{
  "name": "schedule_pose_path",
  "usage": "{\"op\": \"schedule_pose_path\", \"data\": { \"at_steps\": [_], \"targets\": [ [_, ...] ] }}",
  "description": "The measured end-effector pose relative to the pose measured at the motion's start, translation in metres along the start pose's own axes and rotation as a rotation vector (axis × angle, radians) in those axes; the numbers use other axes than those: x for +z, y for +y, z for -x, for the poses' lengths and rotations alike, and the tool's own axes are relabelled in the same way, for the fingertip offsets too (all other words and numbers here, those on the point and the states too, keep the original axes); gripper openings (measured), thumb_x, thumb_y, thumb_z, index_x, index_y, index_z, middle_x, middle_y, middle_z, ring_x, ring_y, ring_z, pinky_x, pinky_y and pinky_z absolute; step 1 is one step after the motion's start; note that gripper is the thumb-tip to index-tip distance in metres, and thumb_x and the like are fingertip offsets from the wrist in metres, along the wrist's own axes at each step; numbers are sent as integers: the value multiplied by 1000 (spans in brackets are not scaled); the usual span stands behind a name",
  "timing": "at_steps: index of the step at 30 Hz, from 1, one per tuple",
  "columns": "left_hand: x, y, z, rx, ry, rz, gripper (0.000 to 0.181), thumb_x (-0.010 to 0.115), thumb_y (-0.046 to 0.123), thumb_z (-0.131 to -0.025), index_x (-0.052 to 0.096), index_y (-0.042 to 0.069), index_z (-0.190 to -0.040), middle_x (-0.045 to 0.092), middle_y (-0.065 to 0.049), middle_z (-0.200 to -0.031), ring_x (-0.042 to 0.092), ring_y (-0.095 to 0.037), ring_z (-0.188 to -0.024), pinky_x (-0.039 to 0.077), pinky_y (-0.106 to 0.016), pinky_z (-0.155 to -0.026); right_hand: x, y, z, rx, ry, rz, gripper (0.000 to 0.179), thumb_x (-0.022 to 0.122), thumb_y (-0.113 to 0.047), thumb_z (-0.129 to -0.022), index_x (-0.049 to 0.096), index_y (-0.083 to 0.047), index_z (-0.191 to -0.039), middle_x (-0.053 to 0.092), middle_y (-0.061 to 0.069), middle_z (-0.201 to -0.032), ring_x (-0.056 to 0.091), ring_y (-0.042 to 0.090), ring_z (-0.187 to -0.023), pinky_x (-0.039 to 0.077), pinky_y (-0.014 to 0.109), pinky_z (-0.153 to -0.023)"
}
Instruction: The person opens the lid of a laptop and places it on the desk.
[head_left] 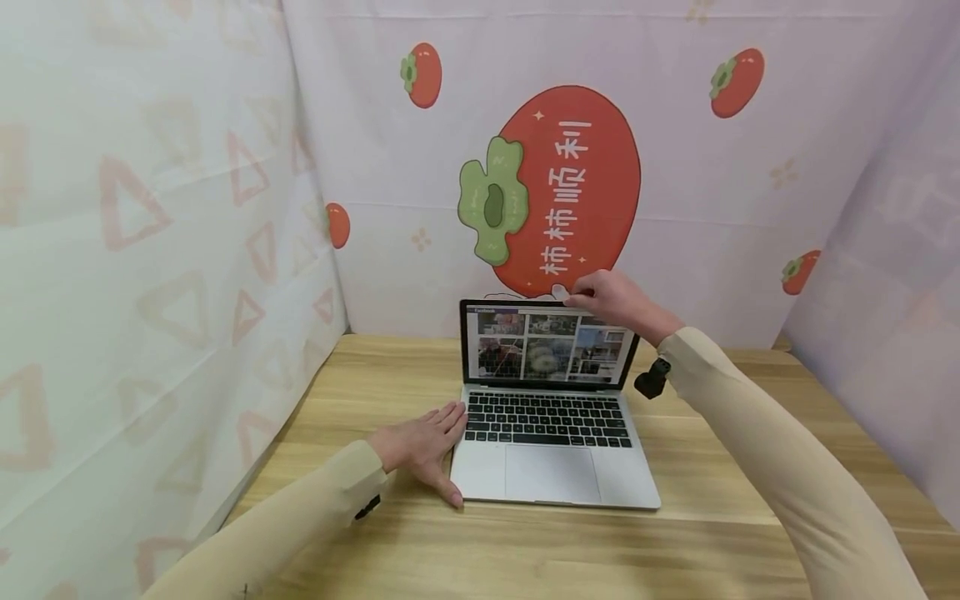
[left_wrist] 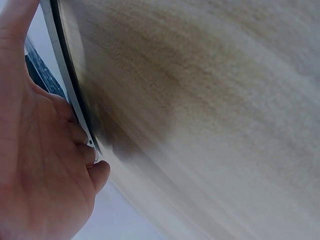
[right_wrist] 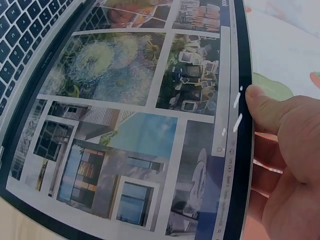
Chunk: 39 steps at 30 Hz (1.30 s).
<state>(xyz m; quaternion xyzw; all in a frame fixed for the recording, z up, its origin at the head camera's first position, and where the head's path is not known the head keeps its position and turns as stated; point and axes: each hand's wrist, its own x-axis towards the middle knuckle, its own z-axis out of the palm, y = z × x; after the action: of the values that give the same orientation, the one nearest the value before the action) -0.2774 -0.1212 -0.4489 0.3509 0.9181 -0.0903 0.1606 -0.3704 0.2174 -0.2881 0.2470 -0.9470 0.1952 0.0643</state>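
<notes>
An open silver laptop (head_left: 553, 475) sits on the wooden table, its black keyboard facing the person. Its raised lid (right_wrist: 117, 107) displays a page of photo tiles. At the lid's top edge, the right hand (head_left: 611, 298) pinches the rim; in the right wrist view the thumb (right_wrist: 262, 102) lies at the screen's front bezel and the other fingers go behind it. The left hand (head_left: 427, 446) rests with straight fingers along the left edge of the laptop's base, thumb spread toward the front corner. In the left wrist view that hand's palm side (left_wrist: 50, 150) shows beside the base's edge.
The wooden table (head_left: 570, 558) extends around the laptop on all sides. Behind it hangs a white cloth (head_left: 390, 167) printed with red persimmons, and another patterned cloth (head_left: 210, 250) closes off the left. A small black device (head_left: 652, 378) is worn at the right wrist.
</notes>
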Motion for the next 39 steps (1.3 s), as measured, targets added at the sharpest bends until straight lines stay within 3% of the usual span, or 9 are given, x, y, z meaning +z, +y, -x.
{"op": "schedule_pose_path", "data": {
  "at_steps": [9, 17, 24, 32, 39],
  "targets": [
    [0, 1, -1, 4, 6, 0, 136, 55, 91, -64, 9, 3, -158, 2, -16, -166, 6, -29, -154, 16, -41, -125, 7, 13, -2, 31, 68, 43, 23, 63, -30, -97, 69, -11, -86, 61, 7, -67, 45, 18, -55, 37, 32, -56],
    [-2, 4, 2, 1, 6, 6, 136, 58, 89, -64, 11, 2, -157, 4, -17, -166, 7, -30, -154, 17, -41, -125, 12, 21, -8, 59, 92, 64, 23, 64, -32, -96, 70, -11, -89, 65, 7, -70, 48, 19, -56, 37, 32, -57],
    [1, 5, -1, -3, -8, -16, 138, 54, 93, -62, 11, 3, -157, 5, -16, -166, 8, -29, -154, 17, -40, -125, 15, 31, -10, 106, 94, 59, 28, 61, -36, -97, 66, -11, -85, 55, 5, -64, 46, 20, -56, 37, 33, -58],
    [-6, 4, -3, -23, -34, -11, 139, 54, 93, -61, 10, 4, -158, 4, -16, -166, 7, -28, -154, 16, -40, -125, 14, 40, -14, 66, 137, 87, 30, 58, -37, -99, 66, -10, -87, 54, 5, -62, 47, 20, -56, 38, 35, -59],
    [-9, 6, -1, -44, -62, 3, 138, 55, 93, -61, 9, 6, -158, 2, -13, -167, 5, -26, -155, 16, -39, -125, 18, 48, -18, 111, 152, 54, 29, 58, -37, -98, 68, -10, -91, 53, 6, -62, 46, 21, -55, 37, 35, -59]
  ]
}}
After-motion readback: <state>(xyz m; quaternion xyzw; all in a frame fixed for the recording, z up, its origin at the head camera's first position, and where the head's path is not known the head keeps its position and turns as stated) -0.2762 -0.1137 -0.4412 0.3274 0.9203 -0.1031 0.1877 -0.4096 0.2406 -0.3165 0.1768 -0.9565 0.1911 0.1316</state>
